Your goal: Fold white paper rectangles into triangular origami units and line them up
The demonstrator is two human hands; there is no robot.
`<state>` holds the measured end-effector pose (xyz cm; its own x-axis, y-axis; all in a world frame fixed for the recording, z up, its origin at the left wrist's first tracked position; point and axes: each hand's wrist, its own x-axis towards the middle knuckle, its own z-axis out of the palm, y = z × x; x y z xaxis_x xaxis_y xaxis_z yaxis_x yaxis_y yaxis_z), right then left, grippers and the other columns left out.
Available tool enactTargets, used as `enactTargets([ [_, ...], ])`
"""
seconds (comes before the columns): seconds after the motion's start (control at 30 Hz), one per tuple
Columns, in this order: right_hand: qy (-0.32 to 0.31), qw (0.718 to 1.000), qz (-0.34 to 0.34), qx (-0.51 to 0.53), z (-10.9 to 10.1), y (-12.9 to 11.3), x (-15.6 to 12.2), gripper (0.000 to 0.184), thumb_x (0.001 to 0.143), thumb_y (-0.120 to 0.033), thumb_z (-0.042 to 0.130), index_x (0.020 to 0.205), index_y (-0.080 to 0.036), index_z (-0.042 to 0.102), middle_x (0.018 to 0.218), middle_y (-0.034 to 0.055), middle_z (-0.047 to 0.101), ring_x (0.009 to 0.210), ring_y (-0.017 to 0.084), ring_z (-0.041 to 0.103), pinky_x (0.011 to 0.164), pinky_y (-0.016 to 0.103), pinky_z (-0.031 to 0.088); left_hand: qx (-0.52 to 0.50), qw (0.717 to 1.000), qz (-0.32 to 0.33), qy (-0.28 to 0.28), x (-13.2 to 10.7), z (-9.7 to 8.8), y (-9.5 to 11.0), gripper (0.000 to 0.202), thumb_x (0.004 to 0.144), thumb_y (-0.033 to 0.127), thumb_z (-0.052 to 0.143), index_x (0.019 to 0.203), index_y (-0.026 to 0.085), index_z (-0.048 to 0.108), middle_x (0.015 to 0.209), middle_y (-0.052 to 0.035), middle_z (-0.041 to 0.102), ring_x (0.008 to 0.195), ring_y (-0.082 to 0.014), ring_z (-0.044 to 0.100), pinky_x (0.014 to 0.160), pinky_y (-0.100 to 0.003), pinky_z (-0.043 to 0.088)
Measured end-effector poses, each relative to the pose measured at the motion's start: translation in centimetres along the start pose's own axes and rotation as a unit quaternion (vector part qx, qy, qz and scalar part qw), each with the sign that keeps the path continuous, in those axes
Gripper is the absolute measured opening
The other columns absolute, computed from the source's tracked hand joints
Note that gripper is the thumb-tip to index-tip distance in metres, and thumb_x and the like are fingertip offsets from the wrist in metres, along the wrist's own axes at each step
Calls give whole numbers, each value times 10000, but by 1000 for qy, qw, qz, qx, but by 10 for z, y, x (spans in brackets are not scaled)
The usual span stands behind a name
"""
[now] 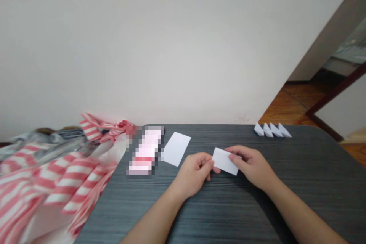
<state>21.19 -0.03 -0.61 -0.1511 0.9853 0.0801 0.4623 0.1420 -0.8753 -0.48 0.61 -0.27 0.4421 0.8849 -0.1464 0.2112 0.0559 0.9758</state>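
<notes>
Between my two hands is a small white piece of paper (224, 161), tilted a little above the dark table. My left hand (196, 171) pinches its left edge between thumb and fingers. At the other end, the thumb of my right hand (251, 164) lies on the paper's face with the fingers behind it. Whether the paper is folded in layers I cannot tell. A flat white sheet of paper (176, 148) lies on the table just beyond my left hand. Several folded white paper pieces (273, 130) stand in a row at the far right edge.
The dark wood-grain table (223, 213) meets a plain wall (183, 45) at the back. A blurred-out pink and white item (147, 148) lies at the table's left. Red-and-white striped cloth (71, 179) is heaped beside the table. Wooden floor (297, 99) shows at the right.
</notes>
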Motion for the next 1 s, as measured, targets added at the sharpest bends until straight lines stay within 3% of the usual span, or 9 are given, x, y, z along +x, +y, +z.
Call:
enactTargets([
  [0.17, -46, 997, -55, 6, 2, -8, 1, 224, 888, -289, 603, 1051, -193, 722, 951, 72, 725, 855, 211, 664, 755, 300, 510, 108, 994, 22, -15, -2, -2, 4, 307, 921, 317, 490, 805, 152, 722, 601, 0, 618, 525, -111, 504, 519, -205, 352],
  [0.33, -63, 996, -62, -8, 5, -14, 2, 169, 908, -271, 573, 929, -193, 721, 863, 55, 709, 790, 194, 640, 712, 287, 488, 168, 984, 59, -33, -4, -2, 8, 311, 922, 278, 472, 808, 169, 740, 615, 2, 616, 525, -110, 474, 512, -208, 308],
  [1.0, -45, 999, -11, 17, 7, -14, 4, 222, 899, -298, 564, 760, -190, 699, 728, 20, 690, 684, 172, 618, 629, 254, 464, 192, 977, 81, -48, -4, -2, 4, 319, 930, 270, 462, 851, 173, 755, 681, -16, 676, 548, -123, 505, 540, -225, 319],
])
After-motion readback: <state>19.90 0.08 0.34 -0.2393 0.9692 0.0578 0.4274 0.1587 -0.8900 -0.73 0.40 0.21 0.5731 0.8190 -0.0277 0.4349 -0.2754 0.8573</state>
